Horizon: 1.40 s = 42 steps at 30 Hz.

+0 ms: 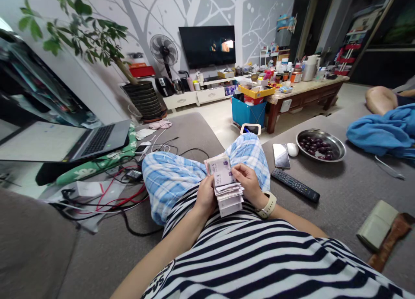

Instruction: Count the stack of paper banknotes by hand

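1. Striped shirt (259, 251) nearest; paper stack (224, 171) just beyond, between my hands.
2. My left hand (206, 195) grips its left edge; my right hand (249, 183) pinches its right.
3. Light, even pressure should keep my edges aligned.

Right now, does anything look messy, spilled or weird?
Yes: the cables near the laptop. Red, black and white ones cross in a messy tangle. The papers between the left hand and right hand stick out unevenly too. I see nothing spilled: the fruit sits inside its bowl.
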Each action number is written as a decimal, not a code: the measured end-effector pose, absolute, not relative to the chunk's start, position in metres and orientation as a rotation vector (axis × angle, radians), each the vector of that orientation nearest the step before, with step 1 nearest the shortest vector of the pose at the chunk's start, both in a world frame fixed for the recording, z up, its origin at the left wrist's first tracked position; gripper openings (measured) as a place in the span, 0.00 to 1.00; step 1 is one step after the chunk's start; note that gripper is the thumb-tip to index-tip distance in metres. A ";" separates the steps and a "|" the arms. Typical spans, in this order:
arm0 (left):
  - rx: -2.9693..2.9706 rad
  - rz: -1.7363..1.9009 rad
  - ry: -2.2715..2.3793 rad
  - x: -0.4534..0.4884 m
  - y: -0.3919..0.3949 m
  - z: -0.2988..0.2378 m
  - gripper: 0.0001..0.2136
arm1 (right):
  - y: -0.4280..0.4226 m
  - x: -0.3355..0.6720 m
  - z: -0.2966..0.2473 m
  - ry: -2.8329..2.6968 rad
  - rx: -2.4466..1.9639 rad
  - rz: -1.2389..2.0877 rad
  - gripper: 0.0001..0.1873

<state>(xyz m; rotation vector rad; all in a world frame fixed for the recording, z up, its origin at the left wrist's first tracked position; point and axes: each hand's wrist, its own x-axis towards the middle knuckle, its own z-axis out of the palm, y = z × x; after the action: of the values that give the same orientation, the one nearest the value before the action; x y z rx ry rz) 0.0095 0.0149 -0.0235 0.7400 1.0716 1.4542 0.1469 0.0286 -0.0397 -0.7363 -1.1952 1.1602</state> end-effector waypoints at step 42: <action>0.678 1.377 1.014 0.008 0.016 -0.030 0.17 | 0.037 0.148 -0.051 -1.160 -0.884 1.090 0.18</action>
<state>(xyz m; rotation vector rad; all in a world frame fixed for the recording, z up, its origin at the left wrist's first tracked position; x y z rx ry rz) 0.0077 0.0156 -0.0300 0.6783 1.0135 1.3766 0.1476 0.0371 -0.0505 -0.8838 -1.1596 1.0896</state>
